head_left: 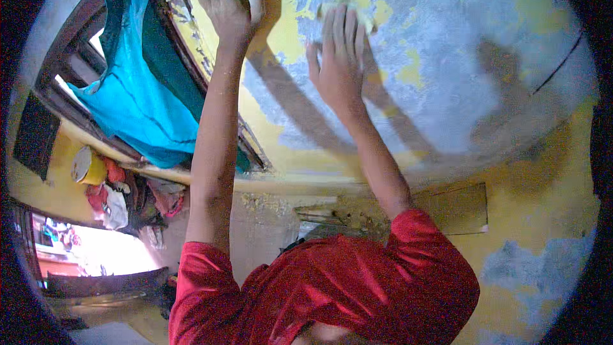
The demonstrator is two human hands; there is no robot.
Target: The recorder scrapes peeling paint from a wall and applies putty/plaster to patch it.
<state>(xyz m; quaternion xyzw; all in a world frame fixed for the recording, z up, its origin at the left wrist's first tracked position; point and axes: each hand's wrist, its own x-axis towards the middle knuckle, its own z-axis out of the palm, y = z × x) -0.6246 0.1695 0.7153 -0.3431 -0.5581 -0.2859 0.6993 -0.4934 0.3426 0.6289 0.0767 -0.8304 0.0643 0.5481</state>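
Both my arms reach up to a wall [447,64] where yellow paint has peeled to grey-blue plaster. My right hand [338,57] lies flat against it, fingers together, pressing a small pale yellowish pad [357,11] under the fingertips. My left hand [230,3] is curled into a fist against a yellow patch of wall beside the window frame; I cannot see anything inside the fist. Both arms cast long shadows on the plaster. My red shirt [332,287] fills the lower middle of the view.
A dark wooden window frame [185,32] runs along the left with a turquoise cloth [137,96] draped over it. Below it a ledge holds a yellow container [89,167] and bundled clothes [121,201]. A recessed yellow panel [456,207] sits lower right.
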